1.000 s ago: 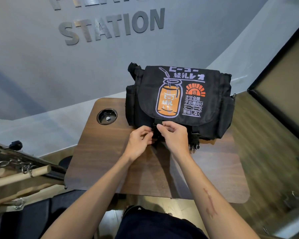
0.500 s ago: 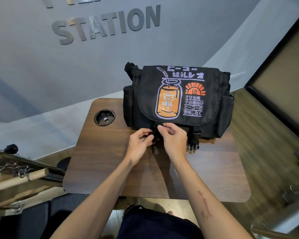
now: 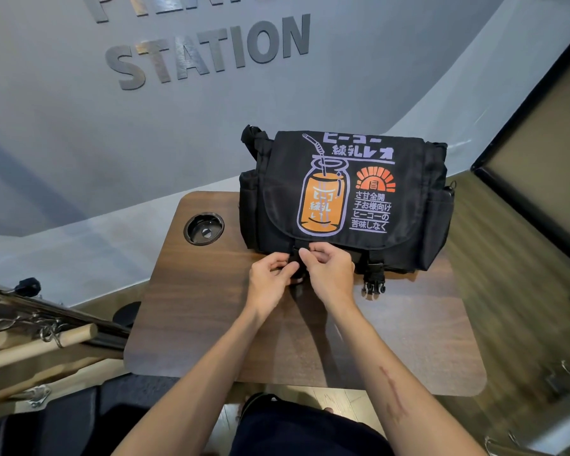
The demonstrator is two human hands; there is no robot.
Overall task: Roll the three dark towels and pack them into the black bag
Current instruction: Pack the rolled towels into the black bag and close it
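We see little change over the last second: our left hand [image 3: 270, 279] and right hand [image 3: 329, 274] stay together, pinching the left buckle [image 3: 297, 258] just below the flap of the black bag [image 3: 343, 192]; no towels show, so we judge them packed

Head-worn view, forward-down, close over table [image 3: 191, 324]

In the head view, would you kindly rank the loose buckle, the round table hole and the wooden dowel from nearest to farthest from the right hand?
Measured from the right hand:
1. Loose buckle, just to its right, hanging off the black bag.
2. Round table hole, to the left, beyond the left hand.
3. Wooden dowel, far left, off the table.
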